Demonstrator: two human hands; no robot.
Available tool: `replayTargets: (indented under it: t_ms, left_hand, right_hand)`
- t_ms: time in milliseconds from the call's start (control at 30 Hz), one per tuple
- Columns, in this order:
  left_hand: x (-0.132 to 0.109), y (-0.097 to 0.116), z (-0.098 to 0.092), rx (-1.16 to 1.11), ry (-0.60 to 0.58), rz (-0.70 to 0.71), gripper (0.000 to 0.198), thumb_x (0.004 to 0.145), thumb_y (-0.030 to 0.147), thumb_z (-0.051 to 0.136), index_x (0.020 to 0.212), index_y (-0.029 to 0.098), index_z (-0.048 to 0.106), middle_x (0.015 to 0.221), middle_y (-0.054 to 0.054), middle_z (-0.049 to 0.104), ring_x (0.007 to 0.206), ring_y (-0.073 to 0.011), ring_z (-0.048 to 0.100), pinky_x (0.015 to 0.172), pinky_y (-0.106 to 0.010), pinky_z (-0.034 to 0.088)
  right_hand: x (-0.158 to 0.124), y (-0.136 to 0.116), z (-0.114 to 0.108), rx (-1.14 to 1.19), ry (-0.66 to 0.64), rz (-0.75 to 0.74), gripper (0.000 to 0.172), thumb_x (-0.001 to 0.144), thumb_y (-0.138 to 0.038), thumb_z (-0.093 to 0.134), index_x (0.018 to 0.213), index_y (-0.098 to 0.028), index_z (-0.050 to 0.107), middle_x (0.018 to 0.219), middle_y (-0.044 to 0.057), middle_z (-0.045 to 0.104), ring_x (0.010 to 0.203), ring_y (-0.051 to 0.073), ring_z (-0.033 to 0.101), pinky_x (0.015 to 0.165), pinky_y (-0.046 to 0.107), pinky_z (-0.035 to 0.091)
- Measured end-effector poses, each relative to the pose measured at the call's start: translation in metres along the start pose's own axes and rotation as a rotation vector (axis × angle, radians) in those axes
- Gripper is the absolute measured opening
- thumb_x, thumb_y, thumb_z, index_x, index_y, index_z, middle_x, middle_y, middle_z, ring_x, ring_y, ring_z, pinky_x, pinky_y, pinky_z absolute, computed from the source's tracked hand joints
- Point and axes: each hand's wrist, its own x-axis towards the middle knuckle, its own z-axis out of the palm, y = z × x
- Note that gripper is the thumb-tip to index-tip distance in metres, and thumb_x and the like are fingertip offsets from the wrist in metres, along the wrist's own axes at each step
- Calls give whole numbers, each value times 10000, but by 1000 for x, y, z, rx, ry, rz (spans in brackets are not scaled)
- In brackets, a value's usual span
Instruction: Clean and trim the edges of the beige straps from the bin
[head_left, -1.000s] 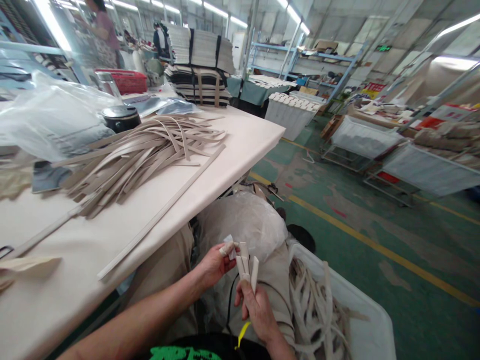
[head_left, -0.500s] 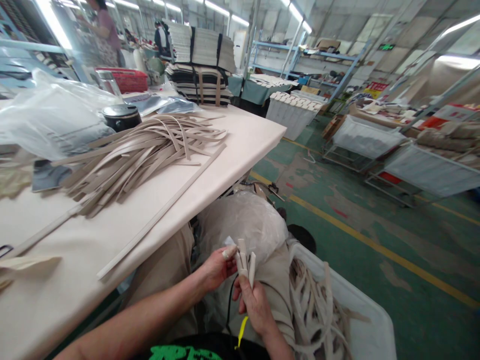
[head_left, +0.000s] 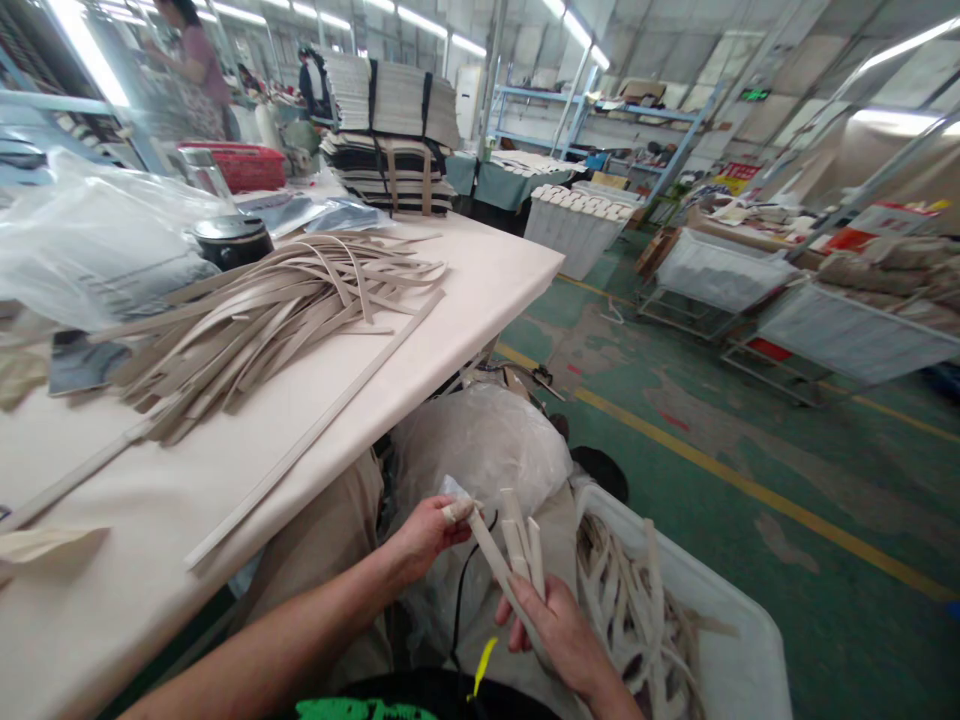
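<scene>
Over my lap, my right hand (head_left: 559,630) is closed round a small bundle of beige strips (head_left: 517,550) whose ends stick up past my fingers. My left hand (head_left: 427,535) pinches the top end of one of those strips, with a scrap of clear film at its bandaged fingertip. A clear plastic bag (head_left: 484,445) lies on my knees just behind both hands. At my right side a white bin (head_left: 739,640) holds several more strips (head_left: 634,610).
A white table (head_left: 465,320) on my left carries a heap of long beige strips (head_left: 277,305), one long strip near its edge, plastic bags and a dark round tin (head_left: 229,240). Strapped stacks, shelves, wire carts and people stand farther off on the green floor.
My right hand has moved right and down with the bundle, tilting the strips. The left hand now draws one strip out from the bundle by its end.
</scene>
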Motion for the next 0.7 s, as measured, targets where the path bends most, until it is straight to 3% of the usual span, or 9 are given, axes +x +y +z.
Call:
replayTargets:
  t_ms: [133,267,367,433,500,633,700]
  left_hand:
    - [-10,-11,10,176,-90,23,447,604,483,819,781,83,728,757,-80,687,696,-140,598,710,-240,458]
    - [-23,-15,20,216,-251,86,436,749,509,691,812,80,738,715,-80,688,655,-155,598,748,-285,471]
    - [-26,1,17,95,-175,147,408,725,482,724,863,98,744,828,-102,712,782,-193,629,826,-317,484]
    - [-29,13,14,47,-89,183,417,679,466,769,896,110,748,917,-116,715,886,-217,626,855,-318,482]
    - [-37,18,17,59,-75,197,424,671,457,779,915,110,750,946,-122,714,915,-222,622,854,-306,477]
    - [-57,14,43,75,-304,163,396,769,467,685,860,86,745,754,-104,696,687,-182,625,771,-315,479]
    - [-62,17,53,33,-337,177,400,784,470,664,839,81,740,711,-95,681,622,-170,608,743,-323,480]
  right_hand:
    - [-6,4,3,-75,97,12,554,839,-672,465,622,-178,590,438,9,552,402,145,536,474,242,411]
    - [-2,-6,11,-68,112,-44,560,848,-681,434,704,-174,620,506,30,607,465,171,584,509,256,442]
    - [-12,-10,3,-95,59,-73,536,865,-659,443,758,-179,657,565,45,644,556,197,634,587,276,477]
    - [-22,-10,-4,-134,65,-81,555,853,-677,448,696,-184,651,541,47,628,531,197,623,571,277,467]
    - [-28,-13,-8,-165,111,-95,585,849,-695,434,630,-189,630,486,40,589,473,184,585,538,274,441]
    - [-26,-24,-5,-195,172,-172,580,874,-678,412,649,-197,645,497,40,596,485,172,567,554,266,434]
    - [-25,-27,-3,-200,177,-187,594,845,-713,423,692,-200,678,535,46,622,527,182,589,572,261,451]
